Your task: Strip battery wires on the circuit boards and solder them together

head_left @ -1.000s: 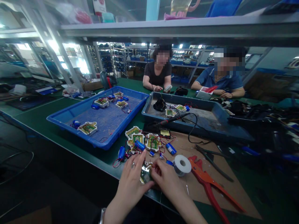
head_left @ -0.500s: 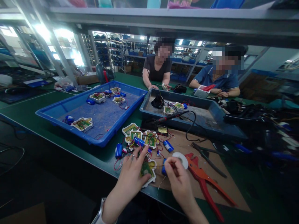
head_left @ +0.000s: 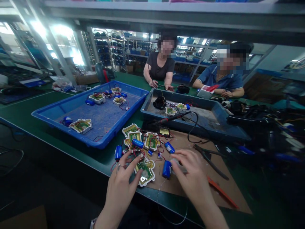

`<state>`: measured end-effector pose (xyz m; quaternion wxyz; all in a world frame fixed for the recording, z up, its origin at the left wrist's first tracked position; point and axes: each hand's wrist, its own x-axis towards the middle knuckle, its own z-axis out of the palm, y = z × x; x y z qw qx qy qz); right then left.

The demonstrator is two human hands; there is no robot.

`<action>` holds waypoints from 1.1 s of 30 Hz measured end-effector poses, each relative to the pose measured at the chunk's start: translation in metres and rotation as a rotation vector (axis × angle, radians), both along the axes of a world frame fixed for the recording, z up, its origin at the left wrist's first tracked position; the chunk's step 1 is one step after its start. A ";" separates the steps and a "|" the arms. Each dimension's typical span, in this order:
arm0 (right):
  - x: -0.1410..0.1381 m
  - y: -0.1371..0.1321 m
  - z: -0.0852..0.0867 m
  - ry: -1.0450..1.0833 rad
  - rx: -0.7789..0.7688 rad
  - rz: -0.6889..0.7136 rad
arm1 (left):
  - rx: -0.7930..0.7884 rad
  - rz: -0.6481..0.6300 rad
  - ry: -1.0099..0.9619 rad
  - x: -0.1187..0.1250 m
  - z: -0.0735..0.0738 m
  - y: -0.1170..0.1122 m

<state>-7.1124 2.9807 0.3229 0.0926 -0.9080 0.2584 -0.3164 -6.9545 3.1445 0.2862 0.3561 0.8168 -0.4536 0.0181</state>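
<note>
In the head view, the blue cylinder (head_left: 167,169) near the right hand (head_left: 190,167) lies on the brown sheet (head_left: 182,136); the pale marks on the blue cylinders around it are too small to read. The left hand (head_left: 122,179) has its fingers spread, thumb and forefinger well parted, with their tips at the left side of a green circuit board (head_left: 145,170) in a white casing, which lies face up near the table edge. The right hand is half curled, thumb and forefinger apart at the tips, with something pale and blurred between them; whether it grips that I cannot tell. The blue cylinder is just beside its thumb. Beyond the board, more cased boards (head_left: 152,141) lie among red and black wires. An orange handle (head_left: 222,192) shows to the right of the right hand, near dark pliers (head_left: 212,162). Further back are a blue tray (head_left: 109,111) and a grey tray (head_left: 202,117), both bearing cased boards.
</note>
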 end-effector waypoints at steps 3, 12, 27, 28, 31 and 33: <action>0.030 0.028 -0.006 0.211 0.051 0.057 | -0.103 0.019 -0.053 -0.006 0.000 0.002; 0.050 0.032 -0.010 0.109 0.451 0.067 | -0.197 -0.131 0.220 -0.017 0.000 -0.009; 0.011 0.021 0.007 -0.071 0.834 0.161 | -0.350 -0.327 0.988 -0.033 0.006 -0.041; 0.010 0.020 0.007 -0.056 0.828 0.157 | -0.342 -0.334 0.931 -0.032 0.007 -0.040; 0.008 0.018 0.008 -0.041 0.876 0.175 | -0.321 -0.341 0.830 -0.031 0.009 -0.039; 0.008 0.016 0.008 -0.043 0.923 0.197 | -0.323 -0.335 0.796 -0.031 0.011 -0.038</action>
